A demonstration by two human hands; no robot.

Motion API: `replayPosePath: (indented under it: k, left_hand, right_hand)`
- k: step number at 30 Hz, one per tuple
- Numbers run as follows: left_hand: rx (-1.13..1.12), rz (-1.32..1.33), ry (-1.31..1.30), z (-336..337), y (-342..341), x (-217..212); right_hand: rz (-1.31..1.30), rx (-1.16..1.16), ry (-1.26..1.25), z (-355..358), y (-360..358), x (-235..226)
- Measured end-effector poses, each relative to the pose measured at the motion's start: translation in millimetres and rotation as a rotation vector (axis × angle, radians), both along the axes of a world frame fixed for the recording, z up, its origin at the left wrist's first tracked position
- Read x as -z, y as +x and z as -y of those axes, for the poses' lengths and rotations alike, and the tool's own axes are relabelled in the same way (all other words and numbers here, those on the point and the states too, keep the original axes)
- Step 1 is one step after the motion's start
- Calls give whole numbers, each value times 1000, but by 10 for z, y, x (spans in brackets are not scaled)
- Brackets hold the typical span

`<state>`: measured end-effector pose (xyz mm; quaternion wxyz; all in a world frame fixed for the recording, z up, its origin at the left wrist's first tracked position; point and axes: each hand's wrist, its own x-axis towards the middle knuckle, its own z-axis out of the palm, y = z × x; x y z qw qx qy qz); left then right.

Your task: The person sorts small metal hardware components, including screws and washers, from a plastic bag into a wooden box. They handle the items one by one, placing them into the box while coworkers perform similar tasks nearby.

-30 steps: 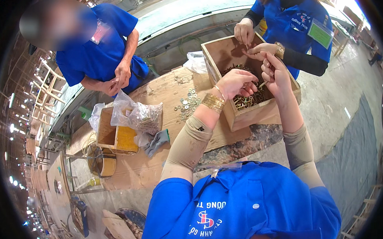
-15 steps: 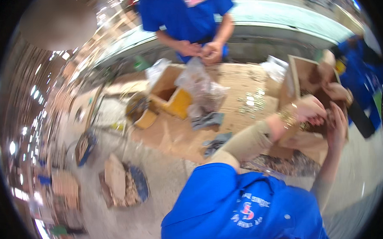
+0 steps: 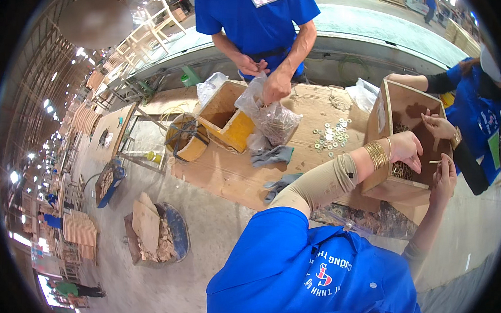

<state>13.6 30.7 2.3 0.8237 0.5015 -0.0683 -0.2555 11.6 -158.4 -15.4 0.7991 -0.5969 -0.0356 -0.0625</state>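
Observation:
My right hand (image 3: 443, 178) pinches a thin metal bolt (image 3: 435, 161) over the right side of a wooden box (image 3: 375, 122). My left hand (image 3: 406, 150), below gold bangles, hovers above the same box with bent, parted fingers and nothing visible in them. A heap of small brownish metal pieces (image 3: 402, 171) lies in the box beneath it. From the right, a co-worker's hand (image 3: 440, 125) reaches over the box, fingers spread. Across the table another person's hands (image 3: 275, 87) handle a clear plastic bag (image 3: 281, 122) of small parts.
Several metal washers (image 3: 331, 135) lie loose on the plywood tabletop (image 3: 223, 177). Grey gloves (image 3: 272, 156), a yellow-fronted wooden box (image 3: 236, 134) and a cut-down yellow bucket (image 3: 186, 145) stand left of them. On the floor, a container (image 3: 179, 236) holds wood scraps.
My hands have moved apart, and the bolt now shows in my right fingers. The co-worker at right has drawn one hand back to the box's far edge. The person opposite now grips the bag.

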Motion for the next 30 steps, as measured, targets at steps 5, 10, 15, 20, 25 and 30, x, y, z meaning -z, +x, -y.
replayPosePath:
  k: [5,10,15,20,25,30]
  left_hand:
    - [0,40,34,110,-47,-92]
    - [81,127,124,172,-86,-96]
    - [-3,68,157,83,-76,-117]
    - [34,-4,156,114,-26,-137]
    - [25,36,208,126,55,-260]
    - [30,160,264,128,135,-519]
  right_hand:
    - [12,-3,-34,78,-40,3]
    - [38,212,-306,-75,-201,-227]
    - [229,183,-317,-177,-155,-209]
    - [364,178,-411,-155,-159,-174]
    - [606,207,-616,-180,-111,-338]
    - [765,128,-812,-203,43,-495]
